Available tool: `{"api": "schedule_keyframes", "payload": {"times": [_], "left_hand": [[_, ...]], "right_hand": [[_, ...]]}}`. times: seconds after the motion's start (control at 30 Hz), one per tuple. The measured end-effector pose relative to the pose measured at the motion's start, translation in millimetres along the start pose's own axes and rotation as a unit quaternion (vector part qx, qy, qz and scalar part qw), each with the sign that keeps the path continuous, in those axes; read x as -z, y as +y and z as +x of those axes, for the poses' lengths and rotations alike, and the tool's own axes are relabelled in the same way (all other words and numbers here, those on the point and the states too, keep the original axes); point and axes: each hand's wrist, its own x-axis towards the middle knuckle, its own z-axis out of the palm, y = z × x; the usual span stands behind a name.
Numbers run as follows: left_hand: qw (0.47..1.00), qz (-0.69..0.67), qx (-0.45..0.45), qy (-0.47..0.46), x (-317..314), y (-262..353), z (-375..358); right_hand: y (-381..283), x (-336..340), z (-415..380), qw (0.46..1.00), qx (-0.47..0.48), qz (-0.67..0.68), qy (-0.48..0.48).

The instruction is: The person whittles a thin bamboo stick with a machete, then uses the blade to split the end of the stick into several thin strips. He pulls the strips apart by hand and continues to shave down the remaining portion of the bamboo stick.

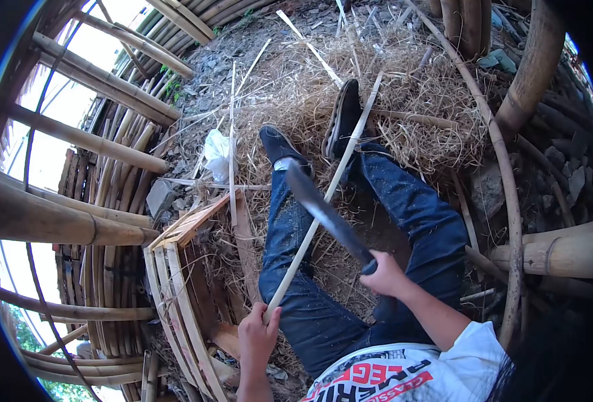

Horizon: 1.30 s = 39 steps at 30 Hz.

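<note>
My left hand (259,329) is closed round the lower end of a long pale bamboo strip (299,260), which slants up and right past my shoes. In my right hand (382,273) is the dark handle of a large knife (334,224) with a broad blade. The blade crosses over the strip near its middle and points up and left; whether the two touch I cannot tell. My legs in blue jeans (415,201) are spread on the ground on either side, with the strip passing above the left one.
Fibre shavings (417,80) lie heaped around my feet. A wooden slatted crate (176,281) stands at my left, with a white plastic bag (217,155) beyond it. Bamboo poles (95,144) line the left side. At the right are a curved branch (507,194) and thick posts (531,74).
</note>
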Motion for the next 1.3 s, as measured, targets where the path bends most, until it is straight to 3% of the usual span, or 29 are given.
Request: {"api": "schedule_keyframes", "payload": {"times": [0.03, 0.13, 0.2, 0.27, 0.33, 0.57, 0.67, 0.73, 0.83, 0.93, 1.03, 1.13, 1.2, 1.3], "left_hand": [[1.000, 0.000, 0.000, -0.003, -1, -2, -1], [0.999, -0.026, 0.024, -0.013, 2, -6, -4], [0.998, -0.055, 0.035, -0.020, 7, -1, -6], [0.999, -0.040, 0.028, -0.014, 10, 1, -8], [0.999, -0.028, 0.017, -0.010, 11, 0, -10], [0.999, -0.035, 0.021, -0.012, 9, -1, -6], [1.000, -0.028, 0.000, -0.002, 2, -8, -8], [0.999, -0.032, -0.016, 0.006, 0, -10, -9], [0.998, -0.049, 0.035, -0.030, 4, -9, -12], [0.990, -0.093, 0.059, -0.085, 6, -18, -17], [0.979, -0.142, 0.067, -0.131, 16, -12, -22], [0.984, -0.135, 0.047, -0.101, 18, -8, -25], [0.996, -0.049, 0.039, -0.059, 16, -8, -27], [1.000, -0.018, 0.022, -0.013, 10, 0, -28]], "right_hand": [[7, -8, 0, 0.997, 0.036, -0.060, -0.017], [-4, -8, -4, 0.996, 0.045, -0.071, -0.027], [-7, -1, 6, 0.993, 0.081, -0.083, 0.035], [-20, 11, 16, 1.000, 0.001, 0.014, 0.010], [-18, 17, 28, 0.998, -0.002, 0.043, 0.055], [-5, 4, 15, 0.995, 0.024, -0.044, 0.092], [-2, -17, -9, 0.991, 0.084, -0.092, 0.056], [-8, -29, -26, 0.993, 0.068, -0.093, -0.027], [-1, -46, -35, 0.985, 0.129, -0.097, -0.065], [-13, -36, -28, 0.985, 0.104, -0.112, -0.082], [-18, -11, -8, 0.986, 0.116, -0.119, -0.030], [-28, 22, 11, 0.989, 0.086, -0.114, 0.035], [-44, 37, 11, 0.995, 0.006, -0.054, 0.080], [-35, 44, 18, 0.992, 0.013, -0.038, 0.120]]}}
